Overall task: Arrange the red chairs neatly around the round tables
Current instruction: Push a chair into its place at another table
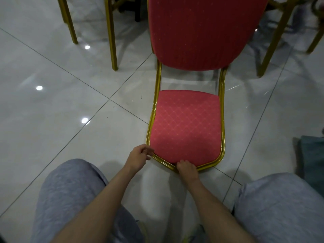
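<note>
right grip (186, 168) curled over chair (185, 127) front rail | left grip (140, 156) loosely curled at corner beside it, hold unclear | chair just ahead on floor (70, 102) | risk: one-sided pull could swing it into legs (112, 41) beyond

My L hand (138, 157) & R hand (186, 170) are bare, forearms too, right down to the btm edge of view. On my legs: trousers (70, 190), pale grey w/ a lilac tint, soft fabric w/ a fine dimpled, quilted-looking texture, same on both knees. Btwn the legs at the btm edge, bits of my shoes (194, 232) show: greyish w/ yellow-green trim, mostly hidden by my arms, can't tell more.
</note>
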`<state>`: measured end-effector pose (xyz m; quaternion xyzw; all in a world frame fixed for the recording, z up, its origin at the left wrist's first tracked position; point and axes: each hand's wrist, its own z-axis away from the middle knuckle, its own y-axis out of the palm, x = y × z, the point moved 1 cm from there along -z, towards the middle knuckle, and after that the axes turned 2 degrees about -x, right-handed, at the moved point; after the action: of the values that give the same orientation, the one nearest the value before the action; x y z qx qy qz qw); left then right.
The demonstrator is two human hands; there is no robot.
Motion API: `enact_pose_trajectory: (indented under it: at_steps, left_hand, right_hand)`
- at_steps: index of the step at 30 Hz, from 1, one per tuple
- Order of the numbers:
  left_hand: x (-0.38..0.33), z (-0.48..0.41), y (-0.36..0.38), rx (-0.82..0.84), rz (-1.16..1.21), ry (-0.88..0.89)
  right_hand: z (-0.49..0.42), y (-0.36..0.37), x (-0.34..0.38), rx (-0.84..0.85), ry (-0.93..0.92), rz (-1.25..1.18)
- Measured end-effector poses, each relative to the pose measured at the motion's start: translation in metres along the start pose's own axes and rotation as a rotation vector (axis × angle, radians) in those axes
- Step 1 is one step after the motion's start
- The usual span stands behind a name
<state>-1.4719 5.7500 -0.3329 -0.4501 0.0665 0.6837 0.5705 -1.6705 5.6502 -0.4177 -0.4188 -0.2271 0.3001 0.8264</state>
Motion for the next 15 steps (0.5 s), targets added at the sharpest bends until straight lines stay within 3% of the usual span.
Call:
enact_pose_trajectory:
  at_steps: [8, 15]
  left_hand:
    - [-0.012, 0.017, -0.016, 0.021, -0.098, 0.041]
    - [-0.081, 0.108, -0.089, 0.076, -0.22, 0.104]
  right_hand:
    - [0.015, -0.037, 0.01, 0.029, -0.091, 0.088]
    - [0.103, -0.155, 0.053, 0.027, -0.076, -0.037]
